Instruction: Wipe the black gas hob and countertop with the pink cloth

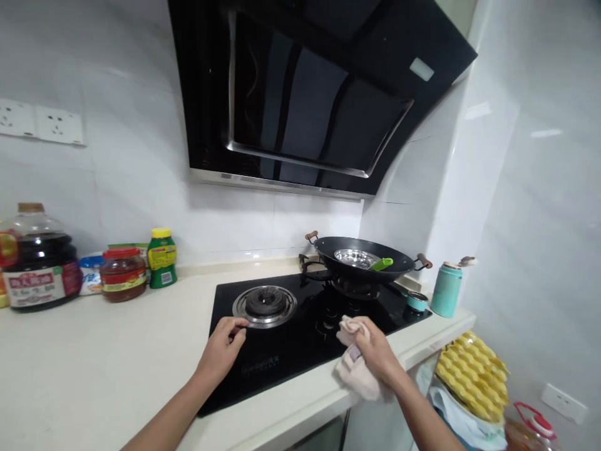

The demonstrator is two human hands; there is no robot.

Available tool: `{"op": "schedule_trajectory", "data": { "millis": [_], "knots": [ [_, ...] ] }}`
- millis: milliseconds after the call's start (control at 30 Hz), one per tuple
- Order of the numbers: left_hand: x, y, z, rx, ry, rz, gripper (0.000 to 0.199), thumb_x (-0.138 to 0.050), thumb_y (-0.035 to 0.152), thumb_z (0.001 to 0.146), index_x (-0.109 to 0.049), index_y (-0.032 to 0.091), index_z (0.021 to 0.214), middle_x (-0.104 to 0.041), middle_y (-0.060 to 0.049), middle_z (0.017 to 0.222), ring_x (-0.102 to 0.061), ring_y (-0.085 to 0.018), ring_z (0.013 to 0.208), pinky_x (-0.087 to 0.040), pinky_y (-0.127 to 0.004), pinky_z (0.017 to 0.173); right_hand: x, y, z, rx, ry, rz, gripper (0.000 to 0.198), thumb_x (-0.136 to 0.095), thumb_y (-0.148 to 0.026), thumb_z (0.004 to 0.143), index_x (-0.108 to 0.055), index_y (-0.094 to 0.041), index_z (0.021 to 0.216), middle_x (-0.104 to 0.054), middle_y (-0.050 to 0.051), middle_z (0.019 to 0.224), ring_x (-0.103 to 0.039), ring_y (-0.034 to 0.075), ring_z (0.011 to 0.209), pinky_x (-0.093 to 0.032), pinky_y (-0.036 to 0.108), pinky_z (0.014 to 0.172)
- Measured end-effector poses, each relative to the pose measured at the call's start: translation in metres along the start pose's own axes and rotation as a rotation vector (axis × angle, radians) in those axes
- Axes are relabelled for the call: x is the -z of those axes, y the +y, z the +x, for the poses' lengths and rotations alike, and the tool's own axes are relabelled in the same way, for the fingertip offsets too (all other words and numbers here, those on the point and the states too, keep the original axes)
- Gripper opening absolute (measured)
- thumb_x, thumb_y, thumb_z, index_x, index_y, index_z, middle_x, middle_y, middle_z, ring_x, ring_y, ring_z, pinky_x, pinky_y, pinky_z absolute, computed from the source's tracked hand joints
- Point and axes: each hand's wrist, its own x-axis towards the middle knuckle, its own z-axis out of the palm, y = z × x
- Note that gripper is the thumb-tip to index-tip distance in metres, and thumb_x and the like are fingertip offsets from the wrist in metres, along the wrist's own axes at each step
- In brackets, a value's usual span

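A pale pink cloth (359, 376) is bunched in my right hand (375, 351), its lower part hanging over the counter's front edge. That hand is closed over the front of the black glass gas stove (291, 351), near the control knobs (328, 322). My left hand (223, 347) hovers by the stove's left side, fingers loosely curled in with nothing visible in them. Just beyond it lies the left burner (265, 305), with a metal ring. On the right burner sits a black wok (399, 258) holding a shiny metal perforated bowl (352, 257) and something with a green handle (381, 264).
Left on the counter (117, 363) stand a dark sauce jug (40, 263), a red-lidded jar (123, 275) and a green bottle (162, 260). A teal canister (446, 291) and small teal cup (417, 302) are right. Yellow egg trays (474, 376) sit below; a range hood (319, 94) overhangs.
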Motion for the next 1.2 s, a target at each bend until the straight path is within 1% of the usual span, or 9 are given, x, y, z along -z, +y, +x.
{"op": "schedule_trajectory", "data": {
  "millis": [167, 367, 500, 667, 767, 900, 1000, 1100, 1200],
  "knots": [
    [-0.002, 0.0, -0.002, -0.014, 0.012, 0.007, 0.025, -0.053, 0.041, 0.079, -0.069, 0.025, 0.09, -0.065, -0.003, 0.094, -0.064, -0.022, 0.082, -0.056, -0.038, 0.077, -0.007, -0.004, 0.057, -0.04, 0.142, 0.08, 0.042, -0.055, -0.052, 0.087, -0.064, -0.02, 0.112, -0.07, 0.008, 0.11, -0.064, 0.024, 0.1, -0.049, 0.036, 0.09],
    [0.0, -0.008, -0.004, -0.024, -0.015, 0.053, 0.026, -0.052, 0.042, 0.082, -0.069, 0.025, 0.09, -0.065, -0.004, 0.094, -0.065, -0.023, 0.081, -0.056, -0.04, 0.077, -0.061, -0.007, 0.118, -0.045, -0.094, 0.014, 0.041, -0.06, -0.05, 0.082, -0.068, -0.02, 0.108, -0.071, 0.008, 0.107, -0.064, 0.026, 0.105, -0.048, 0.041, 0.096],
    [-0.001, -0.013, -0.003, -0.021, -0.054, 0.06, 0.026, -0.053, 0.044, 0.083, -0.069, 0.025, 0.09, -0.065, -0.004, 0.094, -0.065, -0.022, 0.081, -0.055, -0.039, 0.077, -0.066, -0.002, 0.105, -0.118, -0.242, -0.063, 0.04, -0.06, -0.045, 0.084, -0.068, -0.021, 0.116, -0.073, 0.006, 0.1, -0.068, 0.025, 0.093, -0.05, 0.045, 0.092],
    [-0.001, -0.011, -0.004, -0.016, -0.09, 0.091, 0.027, -0.051, 0.044, 0.084, -0.07, 0.026, 0.089, -0.064, -0.003, 0.092, -0.064, -0.022, 0.08, -0.054, -0.037, 0.074, -0.041, 0.005, 0.047, -0.028, -0.262, -0.22, 0.072, -0.065, -0.03, 0.076, -0.046, -0.026, 0.146, -0.057, 0.008, 0.141, -0.053, 0.026, 0.13, -0.037, 0.044, 0.112],
    [0.0, -0.008, -0.005, -0.014, -0.105, 0.096, 0.027, -0.05, 0.044, 0.084, -0.07, 0.026, 0.088, -0.063, -0.004, 0.092, -0.064, -0.023, 0.083, -0.054, -0.037, 0.076, -0.019, 0.013, 0.021, 0.101, -0.238, -0.353, 0.07, -0.055, -0.022, 0.079, -0.042, -0.027, 0.147, -0.05, 0.008, 0.149, -0.046, 0.025, 0.138, -0.033, 0.043, 0.116],
    [0.0, -0.008, -0.006, -0.011, -0.119, 0.102, 0.025, -0.05, 0.043, 0.083, -0.069, 0.026, 0.086, -0.064, -0.003, 0.093, -0.064, -0.024, 0.087, -0.053, -0.039, 0.08, 0.012, 0.02, 0.019, 0.056, -0.221, -0.352, 0.068, -0.047, -0.015, 0.078, -0.037, -0.024, 0.145, -0.066, 0.008, 0.123, -0.065, 0.022, 0.107, -0.047, 0.038, 0.096],
    [-0.001, -0.009, -0.006, 0.003, -0.11, 0.101, 0.025, -0.049, 0.043, 0.083, -0.068, 0.026, 0.086, -0.065, -0.004, 0.094, -0.064, -0.024, 0.088, -0.052, -0.04, 0.082, 0.022, 0.018, 0.029, 0.033, -0.259, -0.362, 0.051, -0.049, -0.02, 0.079, -0.046, -0.021, 0.13, -0.07, 0.005, 0.099, -0.066, 0.022, 0.086, -0.049, 0.034, 0.082],
    [-0.004, -0.011, -0.005, 0.004, -0.133, 0.108, 0.023, -0.049, 0.041, 0.085, -0.067, 0.026, 0.086, -0.065, -0.004, 0.097, -0.064, -0.024, 0.089, -0.051, -0.04, 0.084, 0.016, 0.014, 0.039, 0.021, -0.251, -0.288, 0.035, -0.048, -0.026, 0.083, -0.052, -0.023, 0.118, -0.07, 0.003, 0.096, -0.066, 0.022, 0.087, -0.049, 0.032, 0.079],
    [-0.006, -0.011, -0.005, -0.01, -0.169, 0.137, 0.02, -0.05, 0.037, 0.085, -0.067, 0.027, 0.086, -0.065, -0.003, 0.098, -0.063, -0.025, 0.093, -0.05, -0.04, 0.087, 0.001, 0.01, 0.053, -0.027, -0.073, -0.203, 0.036, -0.047, -0.033, 0.084, -0.051, -0.023, 0.119, -0.071, 0.005, 0.101, -0.067, 0.023, 0.092, -0.05, 0.033, 0.08]
  ]
}}
